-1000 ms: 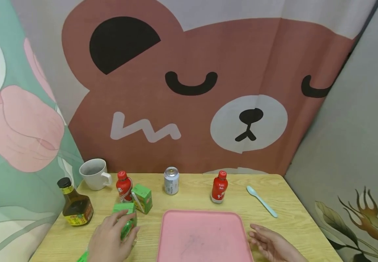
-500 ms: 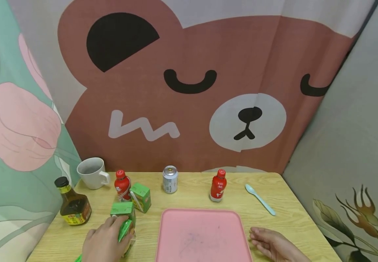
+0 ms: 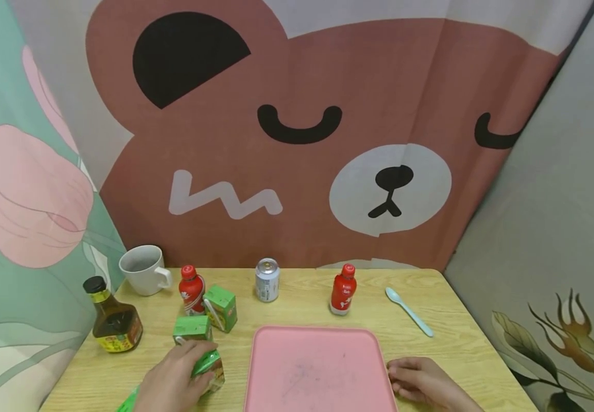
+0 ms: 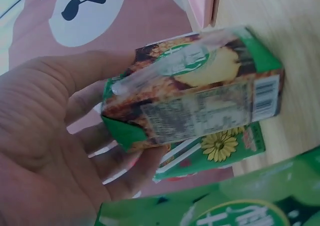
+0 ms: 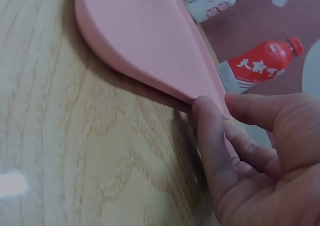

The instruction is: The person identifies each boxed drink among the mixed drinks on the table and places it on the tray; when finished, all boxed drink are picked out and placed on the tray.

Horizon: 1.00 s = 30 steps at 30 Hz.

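Note:
My left hand [image 3: 175,375] grips a small brown-and-green drink carton [image 4: 195,91] with a straw on its side, thumb across one side and fingers around the other. Behind it stands a green drink carton [image 3: 192,327], with another green carton [image 3: 223,309] beyond. A green packet [image 4: 240,206] lies close below the left hand, only partly in view. At the right edge of the pink tray [image 3: 317,377], my right hand [image 3: 428,380] pinches the rim between thumb and index finger. The tray lies flat on the table.
Along the back stand a white mug [image 3: 144,272], a red bottle [image 3: 191,292], a silver can [image 3: 267,280] and a second red bottle [image 3: 344,290]. A dark sauce bottle [image 3: 117,320] stands at the left. To the right lies a light-blue spoon [image 3: 409,312].
My left hand has closed around the brown-and-green carton and shifted it slightly right, towards the tray. My right hand has come in to the tray's edge, its fingers drawn together.

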Available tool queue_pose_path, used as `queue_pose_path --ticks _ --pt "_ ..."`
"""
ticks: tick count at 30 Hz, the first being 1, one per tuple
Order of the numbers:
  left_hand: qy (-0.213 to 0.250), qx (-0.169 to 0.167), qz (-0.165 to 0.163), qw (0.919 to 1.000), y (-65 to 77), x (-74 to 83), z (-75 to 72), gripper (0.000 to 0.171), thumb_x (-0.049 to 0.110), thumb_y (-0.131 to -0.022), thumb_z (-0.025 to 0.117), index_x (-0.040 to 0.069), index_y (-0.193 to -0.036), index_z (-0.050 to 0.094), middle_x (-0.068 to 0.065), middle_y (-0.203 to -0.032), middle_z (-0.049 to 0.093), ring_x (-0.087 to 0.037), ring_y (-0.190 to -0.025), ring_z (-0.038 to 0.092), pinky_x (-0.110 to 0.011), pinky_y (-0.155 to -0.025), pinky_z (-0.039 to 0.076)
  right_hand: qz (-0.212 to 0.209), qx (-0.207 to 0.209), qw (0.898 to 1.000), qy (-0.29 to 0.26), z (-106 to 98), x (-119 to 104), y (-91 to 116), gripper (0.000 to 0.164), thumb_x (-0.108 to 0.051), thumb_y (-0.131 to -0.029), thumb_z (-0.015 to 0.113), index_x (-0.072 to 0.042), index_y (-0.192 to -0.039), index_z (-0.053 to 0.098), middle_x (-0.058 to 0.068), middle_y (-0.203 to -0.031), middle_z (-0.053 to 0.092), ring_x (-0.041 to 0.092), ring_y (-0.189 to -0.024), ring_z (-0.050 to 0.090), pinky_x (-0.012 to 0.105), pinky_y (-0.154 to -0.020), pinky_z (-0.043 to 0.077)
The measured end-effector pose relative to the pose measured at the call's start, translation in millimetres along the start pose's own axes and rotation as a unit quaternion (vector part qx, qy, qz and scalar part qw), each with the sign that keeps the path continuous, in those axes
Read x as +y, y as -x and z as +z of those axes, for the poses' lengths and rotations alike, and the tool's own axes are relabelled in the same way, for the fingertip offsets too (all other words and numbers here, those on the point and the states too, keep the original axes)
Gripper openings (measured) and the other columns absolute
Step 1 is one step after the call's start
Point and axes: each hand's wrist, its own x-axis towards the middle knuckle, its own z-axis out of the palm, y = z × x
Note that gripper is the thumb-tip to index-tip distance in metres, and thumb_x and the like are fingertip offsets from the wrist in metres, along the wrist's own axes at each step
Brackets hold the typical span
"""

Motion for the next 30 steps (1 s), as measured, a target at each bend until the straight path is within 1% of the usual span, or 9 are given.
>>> queue_pose_path --ticks 3,6,11,15,19,22,24,26,30 --pt "0.014 -0.009 -0.010 0.9998 -2.1 -0.5 -0.9 0.049 0.026 -0.074 0.092 0.026 -0.118 0.071 0.001 -0.116 0.065 -0.028 -0.106 0.064 -0.054 -0.079 0.056 -0.017 0.029 0.997 0.065 6.7 -0.9 -1.9 0.039 -0.018 -0.100 0.067 0.013 -0.122 0.061 0.010 -0.094 0.070 0.017 -0.082 0.068 0.031 -0.073 0.058" --pt "0.025 -0.006 -0.014 0.9996 -3.8 -0.7 -0.8 0.048 0.025 -0.073 0.093 0.026 -0.116 0.071 0.000 -0.115 0.065 -0.027 -0.105 0.065 -0.055 -0.081 0.055 -0.035 0.058 0.992 0.107 13.1 -1.2 -4.0 0.035 -0.016 -0.096 0.071 0.012 -0.114 0.064 0.008 -0.087 0.070 0.016 -0.076 0.067 0.030 -0.067 0.058" --pt "0.044 0.027 0.007 0.9987 -2.9 0.0 2.2 0.041 0.023 -0.073 0.093 0.028 -0.108 0.073 0.006 -0.109 0.065 -0.021 -0.101 0.065 -0.049 -0.084 0.056 -0.050 0.089 0.985 0.140 17.9 0.9 -7.3 0.033 -0.012 -0.091 0.077 0.012 -0.110 0.065 0.008 -0.087 0.071 0.018 -0.075 0.068 0.033 -0.066 0.059" --pt "0.069 0.056 0.030 0.9956 -4.3 4.4 5.6 0.037 0.023 -0.074 0.092 0.030 -0.106 0.075 0.011 -0.106 0.064 -0.015 -0.099 0.063 -0.043 -0.086 0.055 -0.054 0.093 0.983 0.146 18.0 3.5 -10.0 0.033 -0.011 -0.091 0.077 0.012 -0.111 0.065 0.008 -0.088 0.072 0.018 -0.077 0.068 0.034 -0.067 0.060" --pt "0.093 0.081 0.071 0.9898 -13.8 17.3 7.7 0.036 0.022 -0.076 0.091 0.031 -0.108 0.076 0.020 -0.105 0.062 -0.007 -0.098 0.060 -0.039 -0.085 0.055 -0.076 0.092 0.984 0.132 18.1 5.4 -7.0 0.032 -0.009 -0.090 0.077 0.013 -0.109 0.065 0.008 -0.087 0.072 0.018 -0.076 0.067 0.032 -0.065 0.059" --pt "0.114 0.106 0.130 0.9791 -25.9 27.6 11.7 0.036 0.019 -0.076 0.091 0.028 -0.108 0.078 0.024 -0.105 0.062 -0.004 -0.099 0.060 -0.037 -0.084 0.055 -0.079 0.095 0.984 0.126 17.2 6.1 -5.8 0.032 -0.009 -0.090 0.077 0.013 -0.109 0.065 0.009 -0.087 0.072 0.018 -0.076 0.067 0.032 -0.064 0.059" --pt "0.125 0.113 0.166 0.9716 -35.4 33.7 16.2 0.037 0.019 -0.076 0.091 0.027 -0.109 0.078 0.023 -0.107 0.063 -0.004 -0.101 0.060 -0.037 -0.084 0.055 -0.079 0.098 0.984 0.127 17.0 6.8 -5.7 0.032 -0.010 -0.090 0.077 0.013 -0.110 0.065 0.009 -0.088 0.072 0.019 -0.077 0.067 0.032 -0.065 0.059" --pt "0.134 0.108 0.197 0.9652 -45.0 38.6 21.2 0.036 0.019 -0.076 0.091 0.026 -0.109 0.078 0.021 -0.109 0.064 -0.005 -0.102 0.061 -0.037 -0.086 0.055 -0.079 0.099 0.983 0.130 17.3 7.2 -6.3 0.032 -0.010 -0.090 0.077 0.013 -0.109 0.065 0.009 -0.089 0.072 0.019 -0.077 0.068 0.032 -0.065 0.059" --pt "0.138 0.078 0.243 0.9571 -62.0 46.1 30.7 0.034 0.020 -0.078 0.089 0.025 -0.110 0.077 0.019 -0.109 0.065 -0.005 -0.102 0.061 -0.035 -0.085 0.055 -0.083 0.099 0.982 0.135 19.7 7.9 -7.1 0.031 -0.010 -0.090 0.077 0.012 -0.109 0.066 0.010 -0.090 0.072 0.020 -0.078 0.068 0.033 -0.064 0.059"
